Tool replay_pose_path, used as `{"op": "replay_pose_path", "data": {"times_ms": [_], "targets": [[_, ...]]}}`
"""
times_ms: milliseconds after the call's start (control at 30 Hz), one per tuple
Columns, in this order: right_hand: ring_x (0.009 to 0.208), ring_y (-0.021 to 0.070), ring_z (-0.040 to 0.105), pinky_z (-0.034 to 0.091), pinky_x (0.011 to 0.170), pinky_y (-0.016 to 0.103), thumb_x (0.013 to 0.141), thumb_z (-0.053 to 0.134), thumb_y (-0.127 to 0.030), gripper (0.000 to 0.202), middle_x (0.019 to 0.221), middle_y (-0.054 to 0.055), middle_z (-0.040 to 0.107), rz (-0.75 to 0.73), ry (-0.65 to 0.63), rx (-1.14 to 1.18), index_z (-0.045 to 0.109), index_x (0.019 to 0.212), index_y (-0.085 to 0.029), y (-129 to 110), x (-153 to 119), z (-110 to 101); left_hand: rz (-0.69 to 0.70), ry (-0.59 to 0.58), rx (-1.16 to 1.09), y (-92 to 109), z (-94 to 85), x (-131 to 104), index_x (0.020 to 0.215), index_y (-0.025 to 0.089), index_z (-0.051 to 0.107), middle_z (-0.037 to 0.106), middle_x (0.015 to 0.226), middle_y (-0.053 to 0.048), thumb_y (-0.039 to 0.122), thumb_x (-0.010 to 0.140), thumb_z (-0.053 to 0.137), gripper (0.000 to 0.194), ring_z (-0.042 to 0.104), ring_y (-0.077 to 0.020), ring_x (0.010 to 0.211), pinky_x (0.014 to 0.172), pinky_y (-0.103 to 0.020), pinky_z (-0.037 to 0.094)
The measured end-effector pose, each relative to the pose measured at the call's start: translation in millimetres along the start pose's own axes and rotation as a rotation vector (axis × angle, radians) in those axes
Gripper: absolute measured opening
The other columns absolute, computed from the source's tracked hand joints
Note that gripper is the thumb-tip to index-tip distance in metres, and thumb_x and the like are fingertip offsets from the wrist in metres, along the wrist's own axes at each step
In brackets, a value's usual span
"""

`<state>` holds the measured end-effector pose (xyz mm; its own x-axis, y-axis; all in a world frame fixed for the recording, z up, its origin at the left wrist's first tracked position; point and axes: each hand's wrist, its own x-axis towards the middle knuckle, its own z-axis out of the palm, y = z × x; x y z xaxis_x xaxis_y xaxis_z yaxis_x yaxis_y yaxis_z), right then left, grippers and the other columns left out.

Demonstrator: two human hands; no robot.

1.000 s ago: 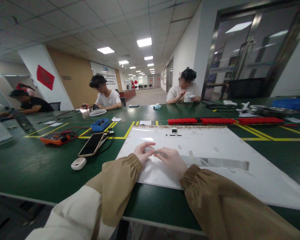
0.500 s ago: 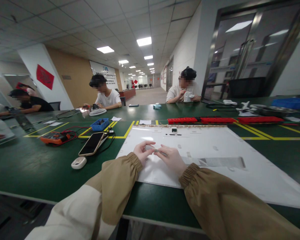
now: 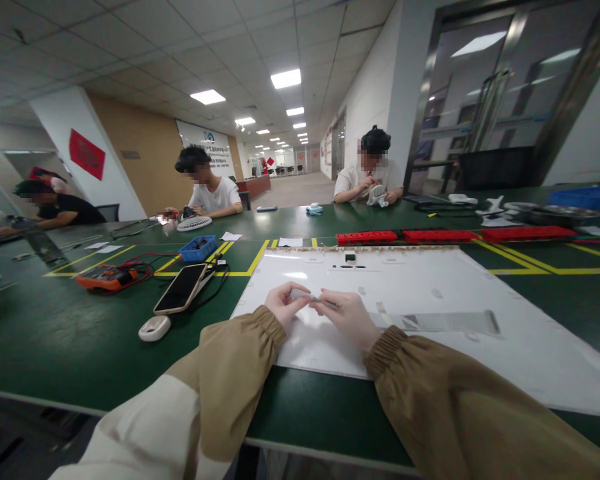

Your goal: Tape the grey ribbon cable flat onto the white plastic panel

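Over the near left part of a large white flat panel (image 3: pixel 410 287), my two hands meet with their fingertips close together. My left hand (image 3: pixel 283 304) pinches one end of a thin grey strip (image 3: pixel 325 303); its exact kind is too small to make out. The other end is gripped by my right hand (image 3: pixel 353 320), thumb and fingers closed. Much of the strip is hidden by my fingers. To the right of my right hand, a broad translucent grey band (image 3: pixel 445 323) lies flat on the panel. Near the panel's far edge are small dark parts (image 3: pixel 350 257).
Left of the panel lie a phone (image 3: pixel 181 288), a white oval case (image 3: pixel 155 328), an orange multimeter (image 3: pixel 105 277) with leads and a blue bin (image 3: pixel 198 248). Red strips (image 3: pixel 440 236) line the far side. Two people (image 3: pixel 213 190) sit across the green table.
My hands keep the grey strip pinched, with the fingertips slightly further apart and the right hand shifted a little rightward. The view has moved slightly.
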<state>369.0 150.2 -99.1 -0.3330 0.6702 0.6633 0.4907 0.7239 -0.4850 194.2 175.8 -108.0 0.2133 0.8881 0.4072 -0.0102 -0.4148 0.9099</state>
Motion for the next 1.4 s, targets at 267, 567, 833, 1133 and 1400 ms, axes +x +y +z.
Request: {"op": "replay_pose_path", "data": {"times_ms": [267, 567, 833, 1133, 1400], "targets": [[0.081, 0.0183, 0.063, 0.046, 0.072, 0.028, 0.084, 0.058, -0.029, 0.016, 0.092, 0.004, 0.07, -0.014, -0.068, -0.145, 0.066, 0.096, -0.02, 0, 2, -8, 0.017, 0.103, 0.019, 3, -2.7, 0, 0.079, 0.013, 0.065, 0.062, 0.064, -0.002, 0.035, 0.066, 0.072, 0.026, 0.055, -0.0108, 0.055, 0.054, -0.022, 0.047], [0.088, 0.022, 0.064, 0.049, 0.075, 0.032, 0.083, 0.059, -0.032, 0.036, 0.104, 0.006, 0.066, -0.021, -0.13, -0.327, 0.06, 0.117, -0.02, 2, 2, -10, -0.182, 0.107, -0.23, 7, -3.3, 6, 0.076, 0.012, 0.066, 0.064, 0.071, -0.007, 0.063, 0.06, 0.068, 0.054, 0.06, -0.0166, 0.065, 0.053, -0.025, 0.051], [0.09, 0.0202, 0.064, 0.049, 0.074, 0.028, 0.086, 0.055, -0.034, 0.038, 0.105, 0.008, 0.066, -0.002, -0.125, -0.248, 0.058, 0.12, -0.018, -2, -1, -10, -0.291, 0.028, -0.255, 1, 3.1, 3, 0.08, 0.01, 0.063, 0.066, 0.072, -0.008, 0.06, 0.05, 0.078, 0.061, 0.063, -0.0175, 0.062, 0.062, -0.03, 0.053], [0.083, 0.0214, 0.064, 0.048, 0.071, 0.03, 0.087, 0.054, -0.041, 0.041, 0.096, 0.009, 0.068, -0.006, -0.164, -0.285, 0.06, 0.119, -0.016, -4, -2, -7, -0.157, -0.001, 0.06, -5, -0.6, -2, 0.081, 0.012, 0.062, 0.061, 0.058, 0.0, 0.045, 0.063, 0.074, 0.039, 0.057, -0.0126, 0.05, 0.044, -0.021, 0.042], [0.085, 0.0224, 0.065, 0.049, 0.072, 0.031, 0.087, 0.054, -0.04, 0.043, 0.098, 0.01, 0.068, -0.005, -0.171, -0.323, 0.059, 0.121, -0.015, -2, -2, -8, 0.054, -0.065, 0.385, 10, -0.5, -8, 0.088, 0.015, 0.063, 0.065, 0.065, -0.001, 0.031, 0.079, 0.059, 0.019, 0.06, -0.0129, 0.055, 0.052, -0.022, 0.047]]}}
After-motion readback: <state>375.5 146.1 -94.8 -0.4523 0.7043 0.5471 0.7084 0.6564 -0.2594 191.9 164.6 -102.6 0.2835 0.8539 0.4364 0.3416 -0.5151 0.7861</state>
